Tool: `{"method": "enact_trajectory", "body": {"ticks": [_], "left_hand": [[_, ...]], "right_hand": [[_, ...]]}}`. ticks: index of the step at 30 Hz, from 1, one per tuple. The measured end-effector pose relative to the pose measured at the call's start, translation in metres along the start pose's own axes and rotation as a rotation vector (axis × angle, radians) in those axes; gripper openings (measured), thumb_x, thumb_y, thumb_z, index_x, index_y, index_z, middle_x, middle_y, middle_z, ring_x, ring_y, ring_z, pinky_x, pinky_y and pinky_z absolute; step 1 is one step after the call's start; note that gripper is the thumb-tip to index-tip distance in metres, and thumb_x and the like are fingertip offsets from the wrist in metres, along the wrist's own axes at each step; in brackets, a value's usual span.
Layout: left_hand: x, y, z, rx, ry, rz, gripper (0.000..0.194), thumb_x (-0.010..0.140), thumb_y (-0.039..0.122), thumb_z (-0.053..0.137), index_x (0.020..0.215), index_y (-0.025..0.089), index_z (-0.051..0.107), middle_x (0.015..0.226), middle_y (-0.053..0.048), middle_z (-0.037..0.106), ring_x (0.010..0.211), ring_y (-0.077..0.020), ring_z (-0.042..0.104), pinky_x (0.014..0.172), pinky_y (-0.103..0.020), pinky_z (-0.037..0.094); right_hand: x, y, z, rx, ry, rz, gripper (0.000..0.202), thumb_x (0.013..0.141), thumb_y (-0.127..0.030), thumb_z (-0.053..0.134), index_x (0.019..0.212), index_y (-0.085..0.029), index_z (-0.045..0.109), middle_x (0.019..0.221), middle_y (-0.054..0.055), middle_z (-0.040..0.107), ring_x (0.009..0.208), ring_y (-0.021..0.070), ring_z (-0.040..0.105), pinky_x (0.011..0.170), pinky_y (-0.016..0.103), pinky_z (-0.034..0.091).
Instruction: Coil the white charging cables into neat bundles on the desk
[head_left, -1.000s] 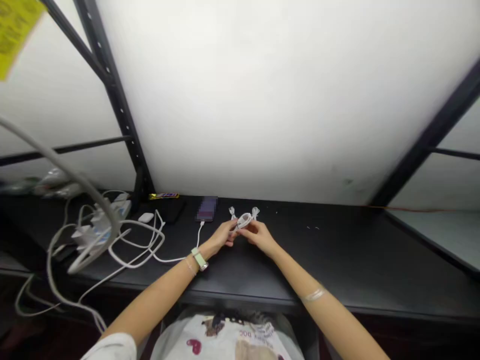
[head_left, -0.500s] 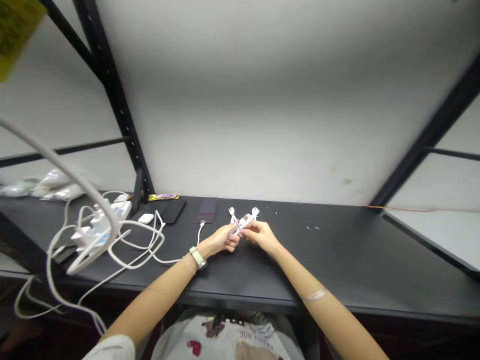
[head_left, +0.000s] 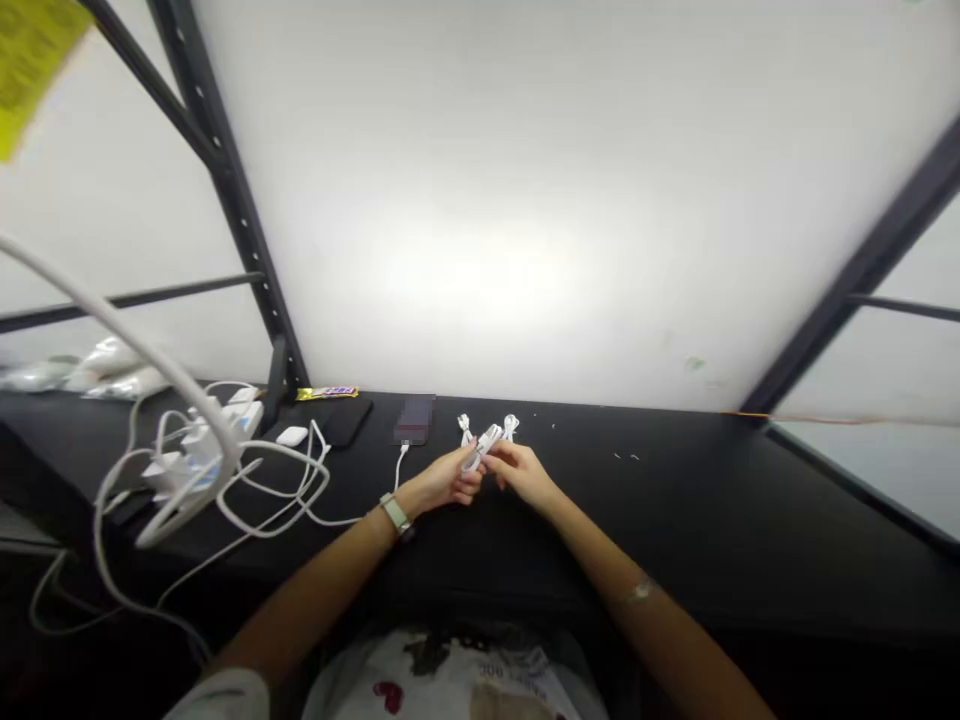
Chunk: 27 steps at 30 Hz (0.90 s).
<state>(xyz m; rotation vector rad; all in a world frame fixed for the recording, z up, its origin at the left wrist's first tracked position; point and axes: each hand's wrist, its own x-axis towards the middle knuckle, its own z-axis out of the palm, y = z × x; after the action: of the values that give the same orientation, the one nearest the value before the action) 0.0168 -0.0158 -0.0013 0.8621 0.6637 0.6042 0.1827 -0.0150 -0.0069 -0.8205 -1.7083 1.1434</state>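
Near the middle of the black table [head_left: 637,520], my left hand [head_left: 448,478] is closed around a bundled white cable [head_left: 484,446], which sticks up from its fingers. My right hand [head_left: 523,472] meets the bundle from the right, its thumb and fingertips pinched at the lower side; how much of the cable they grip is hard to tell. Just behind the hands lie two more white cable bundles, one on the left [head_left: 464,425] and one on the right [head_left: 510,425].
A phone [head_left: 414,418] on a white cable lies left of the bundles. Further left are a dark flat device [head_left: 349,422], a white charger [head_left: 292,436], a yellow wrapper [head_left: 327,393], a power strip [head_left: 202,450] with tangled cables, and plastic bags [head_left: 112,370]. Black shelf posts [head_left: 232,190] stand at both sides.
The held bundle has turned slightly more upright between my hands, which have hardly moved. The wall looks brighter and the table darker.
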Motion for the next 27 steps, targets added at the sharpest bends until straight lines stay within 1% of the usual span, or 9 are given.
{"method": "enact_trajectory", "body": {"ticks": [3,6,10,13,15,17,22,25,27], "left_hand": [[0.001,-0.001,0.002,0.034,0.018,0.023,0.051,0.081,0.064,0.044,0.068,0.015,0.049,0.047,0.010,0.027,0.038,-0.0031,0.014,0.037,-0.016,0.013],[0.002,-0.003,0.005,0.053,0.022,0.038,0.054,0.081,0.066,0.042,0.067,0.015,0.049,0.046,0.010,0.029,0.038,-0.0033,0.015,0.037,-0.016,0.014],[0.003,-0.005,0.007,0.047,0.025,0.058,0.054,0.082,0.067,0.039,0.067,0.015,0.048,0.045,0.010,0.029,0.037,-0.0029,0.017,0.037,-0.016,0.016],[0.004,-0.006,0.006,0.026,0.028,0.072,0.050,0.085,0.061,0.040,0.068,0.015,0.048,0.047,0.010,0.030,0.036,-0.0029,0.019,0.036,-0.016,0.018],[0.005,-0.006,0.006,0.008,0.022,0.077,0.044,0.089,0.054,0.041,0.072,0.014,0.050,0.050,0.009,0.034,0.037,-0.0029,0.023,0.036,-0.017,0.022],[0.004,-0.005,0.007,-0.012,0.008,0.082,0.041,0.089,0.051,0.042,0.073,0.014,0.050,0.052,0.009,0.035,0.038,-0.0029,0.024,0.037,-0.017,0.024],[0.000,-0.003,0.010,-0.035,-0.035,0.082,0.050,0.086,0.061,0.039,0.068,0.015,0.047,0.050,0.009,0.029,0.039,-0.0031,0.020,0.040,-0.016,0.022],[0.000,-0.004,0.011,-0.026,-0.049,0.087,0.050,0.086,0.060,0.039,0.072,0.014,0.051,0.052,0.007,0.036,0.039,-0.0038,0.025,0.041,-0.018,0.027],[0.001,-0.005,0.011,-0.020,-0.039,0.129,0.049,0.086,0.059,0.040,0.076,0.013,0.054,0.057,0.003,0.045,0.042,-0.0056,0.035,0.044,-0.020,0.034]], "right_hand": [[0.001,0.002,0.000,0.006,0.017,0.006,0.032,0.075,-0.046,0.065,0.079,-0.014,0.064,0.064,0.001,0.060,0.045,0.0077,0.046,0.041,0.021,0.039],[0.001,0.003,-0.001,-0.007,0.031,-0.001,0.033,0.074,-0.047,0.065,0.073,-0.014,0.064,0.062,0.002,0.061,0.045,0.0084,0.047,0.042,0.021,0.039],[0.000,0.001,-0.002,-0.073,0.060,-0.045,0.035,0.076,-0.048,0.063,0.066,-0.015,0.064,0.058,0.001,0.060,0.044,0.0094,0.046,0.042,0.023,0.039],[-0.001,-0.003,-0.002,-0.160,0.108,-0.117,0.033,0.078,-0.047,0.062,0.064,-0.017,0.064,0.059,0.001,0.058,0.048,0.0114,0.047,0.046,0.025,0.040],[-0.003,-0.008,-0.001,-0.230,0.155,-0.180,0.030,0.079,-0.044,0.062,0.064,-0.018,0.064,0.064,0.003,0.058,0.055,0.0137,0.049,0.053,0.027,0.042],[-0.005,-0.012,0.001,-0.299,0.197,-0.243,0.027,0.082,-0.039,0.060,0.065,-0.019,0.063,0.067,0.003,0.057,0.061,0.0153,0.049,0.059,0.028,0.042],[-0.011,-0.018,0.008,-0.419,0.232,-0.355,0.023,0.087,-0.030,0.052,0.069,-0.019,0.059,0.070,0.003,0.052,0.063,0.0156,0.046,0.060,0.028,0.040],[-0.012,-0.019,0.009,-0.458,0.241,-0.401,0.021,0.089,-0.026,0.048,0.072,-0.019,0.057,0.073,0.003,0.051,0.066,0.0161,0.048,0.062,0.028,0.040],[-0.012,-0.019,0.008,-0.479,0.251,-0.421,0.019,0.090,-0.024,0.046,0.073,-0.019,0.055,0.074,0.003,0.051,0.068,0.0162,0.048,0.063,0.029,0.040]]}}
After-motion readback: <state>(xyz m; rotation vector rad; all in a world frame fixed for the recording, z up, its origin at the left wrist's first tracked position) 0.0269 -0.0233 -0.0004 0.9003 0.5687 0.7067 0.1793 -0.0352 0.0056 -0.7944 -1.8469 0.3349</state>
